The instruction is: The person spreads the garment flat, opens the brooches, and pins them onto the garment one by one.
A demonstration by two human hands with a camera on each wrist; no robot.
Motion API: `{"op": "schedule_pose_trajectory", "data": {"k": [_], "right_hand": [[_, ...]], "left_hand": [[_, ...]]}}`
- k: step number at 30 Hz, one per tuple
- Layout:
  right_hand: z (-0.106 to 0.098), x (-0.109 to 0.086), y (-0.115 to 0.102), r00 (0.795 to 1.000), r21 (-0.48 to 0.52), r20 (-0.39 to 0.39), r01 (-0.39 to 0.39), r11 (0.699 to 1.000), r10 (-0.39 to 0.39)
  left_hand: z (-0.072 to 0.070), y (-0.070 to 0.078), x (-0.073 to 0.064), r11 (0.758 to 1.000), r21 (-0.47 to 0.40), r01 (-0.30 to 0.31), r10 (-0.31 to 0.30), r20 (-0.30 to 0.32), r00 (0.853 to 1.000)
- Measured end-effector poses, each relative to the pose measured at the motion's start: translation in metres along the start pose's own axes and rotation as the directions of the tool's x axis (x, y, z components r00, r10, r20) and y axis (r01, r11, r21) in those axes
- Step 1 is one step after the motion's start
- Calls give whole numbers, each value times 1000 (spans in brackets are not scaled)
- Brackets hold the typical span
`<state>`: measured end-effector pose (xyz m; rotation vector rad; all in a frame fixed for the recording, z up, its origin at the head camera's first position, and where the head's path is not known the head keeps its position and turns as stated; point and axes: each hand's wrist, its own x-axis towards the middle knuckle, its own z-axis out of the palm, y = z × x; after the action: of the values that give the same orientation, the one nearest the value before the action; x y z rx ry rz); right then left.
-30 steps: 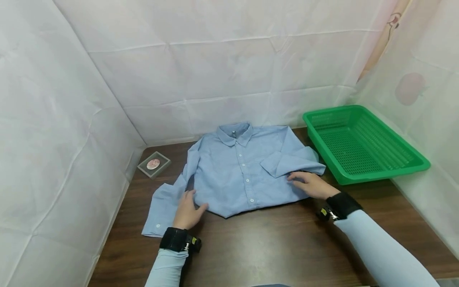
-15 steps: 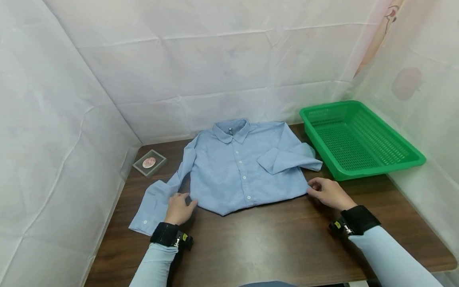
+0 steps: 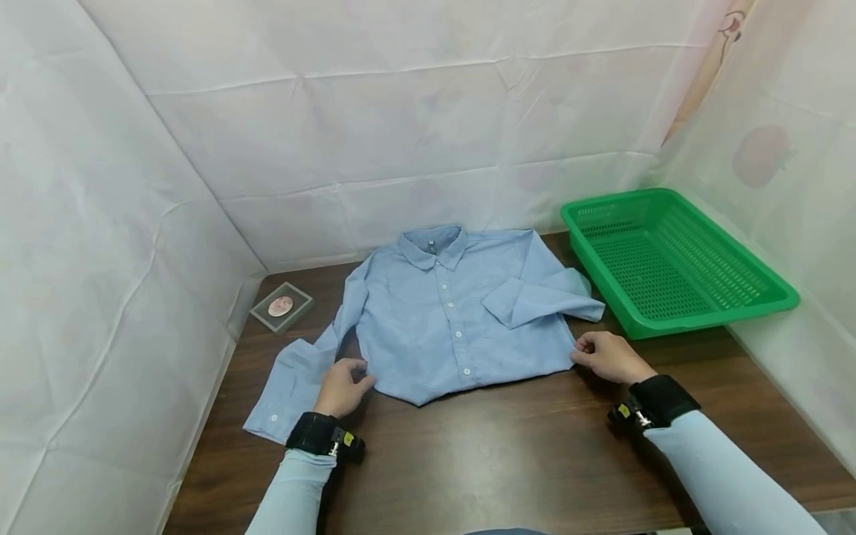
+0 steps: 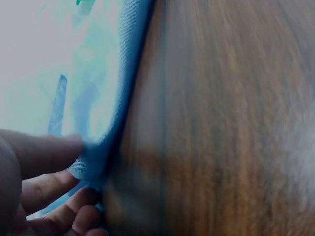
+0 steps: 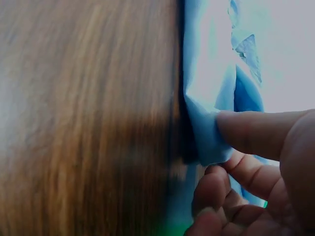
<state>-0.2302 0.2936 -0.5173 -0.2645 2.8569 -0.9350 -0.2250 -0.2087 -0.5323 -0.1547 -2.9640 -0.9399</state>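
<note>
A light blue button-up shirt lies front up, collar toward the back wall, its lower part apparently tucked under. My left hand pinches its near left corner between thumb and index finger; the folded cloth shows between them in the left wrist view. At the near right corner my right hand does the same, with the cloth edge under the thumb in the right wrist view. The left sleeve stretches out toward the near left. Folded across the shirt front is the right sleeve.
A green plastic basket stands at the back right, close to the shirt. Near the back left is a small grey square dish with a round pinkish piece in it. White sheets hang behind and at both sides of the wooden table.
My right hand has moved off the folded sleeve to the near right corner and pinched it. The left hand has closed on the left corner. The shirt has barely moved.
</note>
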Motion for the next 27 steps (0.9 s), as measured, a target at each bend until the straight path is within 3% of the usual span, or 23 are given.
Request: {"op": "schedule_pose_trajectory", "data": {"k": [5,9,15,27], "right_hand": [[2,5,0,995,96,-63,82,992,-76],[2,9,-2,988,139,-112,118,983,-103],[-1,22,-8,982,124,-170,106,987,-84],[-13,45,-26,952,86,-305,60,994,-31]], "left_hand": [[-1,-8,11,1000,21,-10,10,19,1000],[-5,-7,21,997,-65,-33,33,-9,999],[-13,2,33,972,-230,-52,39,-61,997],[-30,15,59,954,-296,-54,32,-80,996]]}}
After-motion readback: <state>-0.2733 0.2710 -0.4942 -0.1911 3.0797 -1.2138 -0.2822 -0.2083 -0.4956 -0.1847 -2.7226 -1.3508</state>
